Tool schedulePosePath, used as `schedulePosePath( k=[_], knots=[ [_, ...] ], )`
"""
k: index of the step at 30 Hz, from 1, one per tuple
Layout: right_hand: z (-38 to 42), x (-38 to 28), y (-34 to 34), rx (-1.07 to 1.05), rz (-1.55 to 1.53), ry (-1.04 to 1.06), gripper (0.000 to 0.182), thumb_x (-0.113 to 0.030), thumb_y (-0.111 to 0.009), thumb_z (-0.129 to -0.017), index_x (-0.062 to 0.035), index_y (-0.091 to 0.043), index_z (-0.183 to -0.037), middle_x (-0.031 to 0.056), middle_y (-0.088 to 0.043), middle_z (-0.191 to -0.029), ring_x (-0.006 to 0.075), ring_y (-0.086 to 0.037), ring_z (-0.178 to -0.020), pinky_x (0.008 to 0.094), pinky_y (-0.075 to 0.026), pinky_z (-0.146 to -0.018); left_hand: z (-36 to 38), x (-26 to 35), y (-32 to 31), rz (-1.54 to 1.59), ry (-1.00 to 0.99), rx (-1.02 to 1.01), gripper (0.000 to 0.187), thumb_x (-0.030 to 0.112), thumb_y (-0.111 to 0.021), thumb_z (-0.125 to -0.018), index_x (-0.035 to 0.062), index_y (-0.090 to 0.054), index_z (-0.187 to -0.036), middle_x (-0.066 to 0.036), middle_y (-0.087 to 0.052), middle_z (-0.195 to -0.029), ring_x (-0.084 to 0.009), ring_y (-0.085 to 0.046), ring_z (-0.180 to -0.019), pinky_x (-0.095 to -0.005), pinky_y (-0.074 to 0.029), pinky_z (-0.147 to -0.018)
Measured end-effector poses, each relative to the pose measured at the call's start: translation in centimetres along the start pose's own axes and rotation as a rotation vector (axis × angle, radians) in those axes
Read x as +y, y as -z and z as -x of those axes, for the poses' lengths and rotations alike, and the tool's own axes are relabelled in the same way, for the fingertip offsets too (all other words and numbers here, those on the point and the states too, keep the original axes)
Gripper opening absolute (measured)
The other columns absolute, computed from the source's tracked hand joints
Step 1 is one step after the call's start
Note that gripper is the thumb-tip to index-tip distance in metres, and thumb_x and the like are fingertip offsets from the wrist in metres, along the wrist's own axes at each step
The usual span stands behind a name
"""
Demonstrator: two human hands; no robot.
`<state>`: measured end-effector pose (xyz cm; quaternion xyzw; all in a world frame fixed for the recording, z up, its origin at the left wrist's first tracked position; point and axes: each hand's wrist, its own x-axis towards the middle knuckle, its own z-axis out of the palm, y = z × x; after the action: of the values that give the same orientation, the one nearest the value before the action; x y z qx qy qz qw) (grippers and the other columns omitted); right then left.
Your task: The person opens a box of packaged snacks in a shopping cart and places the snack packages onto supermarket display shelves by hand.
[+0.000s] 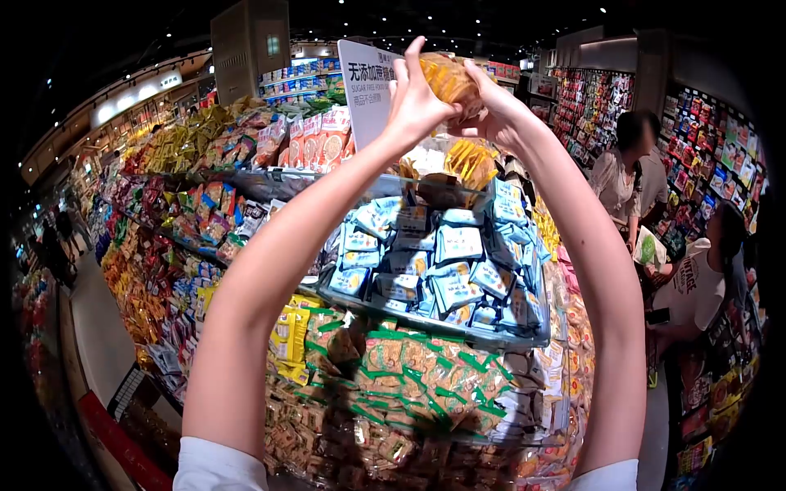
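Note:
Raised high at the top of the display, my left hand and my right hand both grip a rounded clear pack of snacks with yellow stripes. My left fingers curl round its left side, with the thumb in front. The right hand holds its right side and underside. Similar yellow-striped packs lie on the top tier just below my hands. Under them, a clear bin is filled with small blue and white wrapped snacks.
A white sign stands behind my left hand. Green-edged snack packs fill the tier below the blue ones. Colourful wrapped snacks are heaped to the left. People stand in the aisle at right, near shelves of hanging packets.

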<state>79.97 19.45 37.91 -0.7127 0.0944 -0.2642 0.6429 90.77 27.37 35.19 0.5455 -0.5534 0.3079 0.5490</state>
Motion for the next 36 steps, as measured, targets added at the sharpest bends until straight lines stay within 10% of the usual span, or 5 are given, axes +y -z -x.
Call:
schedulePosePath(
  k=[9, 13, 18, 27, 36],
  knots=[
    [-7.5, 8.8, 6.3, -0.055, -0.108, -0.290, 0.048, -0.047, -0.041, -0.085, -0.0123, -0.044, -0.118, 0.0116, -0.053, -0.107, 0.0254, -0.055, -0.094, 0.0506, -0.046, -0.074, 1.7, -7.7, -5.7, 0.027, 0.092, -0.535, 0.109, 0.039, -0.078, -0.054, 0.0130, -0.008, -0.133, -0.027, -0.026, -0.120, -0.0407, -0.034, -0.113, -0.0464, -0.033, -0.092],
    [-7.9, 10.9, 7.3, 0.065, 0.193, -0.269, 0.047, -0.031, -0.055, -0.081, 0.0018, -0.046, -0.113, 0.0146, -0.059, -0.098, 0.0215, -0.063, -0.074, 0.0356, -0.053, -0.062, 2.3, -9.6, -6.3, 0.161, 0.221, -0.845, 0.091, 0.040, -0.072, -0.064, 0.0074, -0.019, -0.131, -0.024, -0.034, -0.119, -0.0293, -0.037, -0.113, -0.0365, -0.034, -0.093],
    [-7.5, 12.4, 6.5, 0.227, 0.656, -0.063, 0.093, -0.038, -0.056, -0.075, 0.0193, -0.001, -0.124, 0.0279, -0.051, -0.106, 0.0268, -0.057, -0.090, 0.0296, -0.048, -0.072, 3.1, -10.5, -7.0, 0.050, 0.273, -0.996, 0.078, 0.040, -0.070, -0.066, 0.0092, -0.033, -0.127, -0.015, -0.037, -0.116, -0.0238, -0.039, -0.110, -0.0314, -0.036, -0.090],
    [-8.5, 13.8, 8.3, 0.367, 1.184, 0.189, 0.036, -0.022, -0.040, -0.085, 0.0081, -0.059, -0.078, 0.0278, -0.056, -0.092, 0.0397, -0.053, -0.089, 0.0441, -0.042, -0.077, 2.3, -10.6, -6.6, 0.014, 0.134, -1.077, 0.072, 0.045, -0.067, -0.067, 0.0095, -0.040, -0.124, -0.014, -0.038, -0.117, -0.0243, -0.039, -0.111, -0.0310, -0.036, -0.090],
    [-6.2, 11.1, 10.2, 0.256, 0.949, 0.221, 0.057, -0.043, -0.056, -0.076, 0.0071, -0.052, -0.104, 0.0214, -0.057, -0.097, 0.0290, -0.056, -0.089, 0.0353, -0.043, -0.079, 0.2, -10.7, -7.6, 0.141, 0.644, -0.938, 0.079, 0.063, -0.046, -0.075, 0.0114, -0.027, -0.131, -0.018, -0.025, -0.134, -0.0345, -0.034, -0.117, -0.0433, -0.040, -0.088]
  ],
)
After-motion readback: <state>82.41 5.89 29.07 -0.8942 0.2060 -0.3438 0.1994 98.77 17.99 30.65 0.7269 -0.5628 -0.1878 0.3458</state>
